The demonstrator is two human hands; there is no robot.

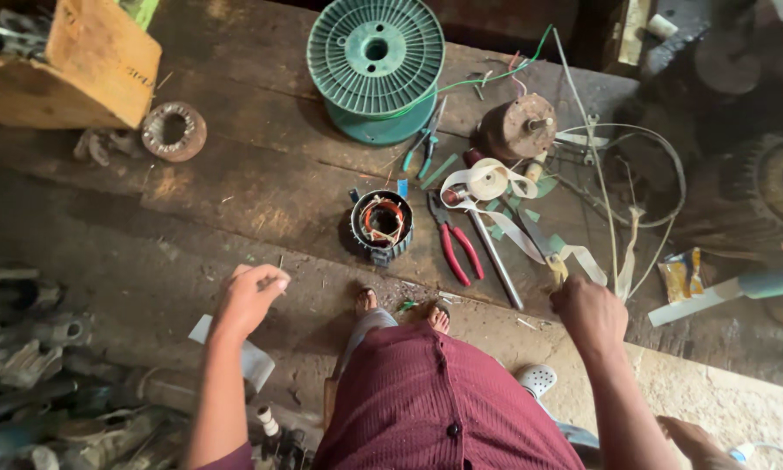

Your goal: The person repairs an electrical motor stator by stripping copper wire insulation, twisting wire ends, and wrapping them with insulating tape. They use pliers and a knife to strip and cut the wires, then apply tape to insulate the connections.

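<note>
The person is standing over a worn wooden floor [261, 174], looking down past a maroon shirt [435, 409] at bare toes [365, 300]. The left hand [250, 296] is hanging near the left, its fingers [270, 280] curled loosely inward; whether anything is pinched there cannot be told. A white sheet of paper [254, 361] is lying just below it. The right hand [590, 312] is hovering near the right with its fingers closed into a fist around a small yellowish-handled tool [555, 268], whose tip is poking out toward the far side.

Between the hands, a little farther out, a motor stator [381, 224] with copper windings is sitting upright on the floor. Just right of it, red-handled pliers [455, 244] are lying beside a long metal rod [496, 259], and a roll of white tape [487, 178] is trailing loose strips toward the right hand. Farther away, a green spool [376, 54] is resting on its flange, with a brown rotor [518, 126] to its right. A metal ring [174, 130] and a wooden box [78, 70] are sitting far left.
</note>
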